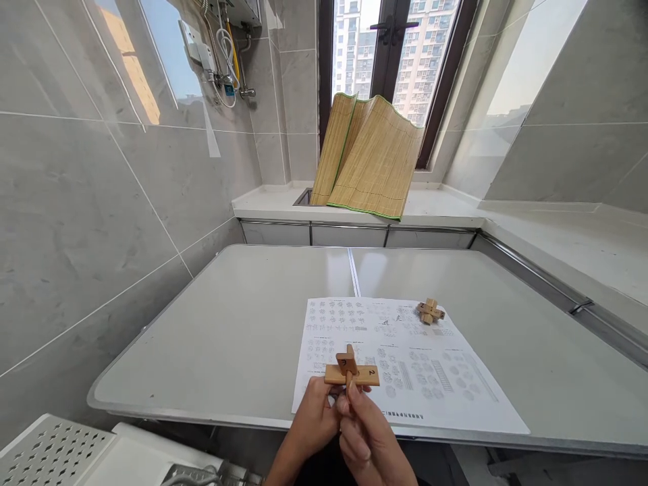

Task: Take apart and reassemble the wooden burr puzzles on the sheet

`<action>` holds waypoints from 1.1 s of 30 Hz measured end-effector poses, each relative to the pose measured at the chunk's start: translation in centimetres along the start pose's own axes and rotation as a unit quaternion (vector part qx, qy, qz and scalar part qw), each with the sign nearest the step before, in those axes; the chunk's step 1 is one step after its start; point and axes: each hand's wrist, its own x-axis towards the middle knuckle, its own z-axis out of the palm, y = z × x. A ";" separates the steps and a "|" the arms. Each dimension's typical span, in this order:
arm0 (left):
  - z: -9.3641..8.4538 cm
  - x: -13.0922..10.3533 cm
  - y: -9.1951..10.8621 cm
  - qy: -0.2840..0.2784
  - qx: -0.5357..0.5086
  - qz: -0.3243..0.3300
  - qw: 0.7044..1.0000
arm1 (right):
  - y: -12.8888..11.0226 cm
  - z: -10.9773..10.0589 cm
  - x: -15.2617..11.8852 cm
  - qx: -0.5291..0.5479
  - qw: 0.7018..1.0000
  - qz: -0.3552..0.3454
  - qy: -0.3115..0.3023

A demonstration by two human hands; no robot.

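Just above the table's near edge, both hands hold a partly joined wooden interlocking puzzle [367, 375]. Its pieces cross each other, one marked 2 lying sideways and another numbered piece standing across it. My left hand [314, 417] is closed on the left end of the cross piece. With thumb and fingers pinched, my right hand [368, 435] grips the piece that points toward me. The fingertips underneath are partly hidden. Beyond them a printed instruction sheet [344, 344] with rows of small diagrams lies flat. A second, assembled wooden puzzle [430, 312] sits on its far right corner.
The light table [243, 324] has a seam down its far half. Behind it, a bamboo mat [377, 158] leans on the sill by the window. Tiled walls [75, 223] stand close at both sides. A white perforated object [55, 449] is at the lower left.
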 end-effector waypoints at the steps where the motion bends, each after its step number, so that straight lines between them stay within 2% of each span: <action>1: 0.1 -0.1 -0.2 0.015 0.001 -0.013 1.000 | -0.3 0.1 -0.1 -0.043 0.999 -0.010 0.009; 4: 0.2 0.1 -0.3 0.020 -0.041 -0.040 0.998 | -1.4 0.0 -0.6 -0.158 0.986 -0.036 0.043; 6: 0.2 0.3 -0.1 0.013 -0.076 -0.044 0.996 | -2.3 -0.3 -1.1 -0.247 0.963 -0.075 0.075; 8: 0.2 0.6 0.3 0.012 -0.089 -0.049 0.995 | -3.3 -0.5 -1.4 -0.349 0.918 -0.149 0.119; 10: 0.2 0.7 0.7 0.005 -0.086 -0.055 0.995 | -4.3 -0.7 -1.5 -0.443 0.854 -0.225 0.153; 12: 0.1 0.8 1.1 -0.019 -0.083 -0.059 0.995 | -5.1 -0.7 -1.3 -0.515 0.812 -0.235 0.140; 13: 0.0 0.8 1.3 -0.032 -0.083 -0.059 0.994 | -5.4 -0.6 -1.1 -0.537 0.807 -0.216 0.116; 15: -0.2 0.8 1.6 -0.048 -0.078 -0.048 0.995 | -5.7 -0.4 -0.6 -0.545 0.818 -0.173 0.059; 17: -0.3 0.8 1.7 -0.053 -0.069 -0.034 0.996 | -5.8 0.1 -0.2 -0.513 0.843 -0.157 0.030; 20: -0.3 0.7 1.7 -0.064 -0.067 -0.031 0.995 | -5.6 0.8 -0.2 -0.435 0.885 -0.160 0.045; 24: -0.1 0.6 1.0 -0.060 -0.048 -0.028 0.997 | -5.5 1.3 -0.5 -0.363 0.913 -0.171 0.068; 29: 0.0 0.7 0.2 -0.033 -0.040 -0.029 0.998 | -5.9 1.1 -0.2 -0.356 0.917 -0.170 0.053; 33: -0.2 1.0 0.7 -0.078 -0.090 -0.032 0.992 | -6.7 0.2 0.2 -0.404 0.899 -0.160 0.050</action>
